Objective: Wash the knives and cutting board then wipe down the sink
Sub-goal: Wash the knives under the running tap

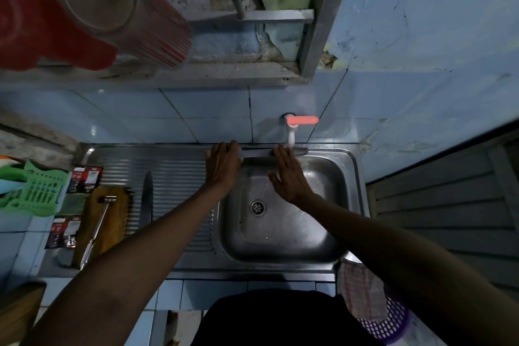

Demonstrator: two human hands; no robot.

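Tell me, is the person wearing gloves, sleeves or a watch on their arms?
No. The left hand and right hand are bare, with no gloves, rings or watch showing. Both forearms are bare with no sleeves in view. A dark garment shows at the bottom edge.

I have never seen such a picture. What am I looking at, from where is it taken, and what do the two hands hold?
There is no machine here: a person wears a camera on the head, looking down at a steel sink. The left hand grips the handle of a knife held under the tap, and the right hand lies with straight fingers on its blade. On the ribbed drainboard to the left lie a second knife and a wooden cutting board.
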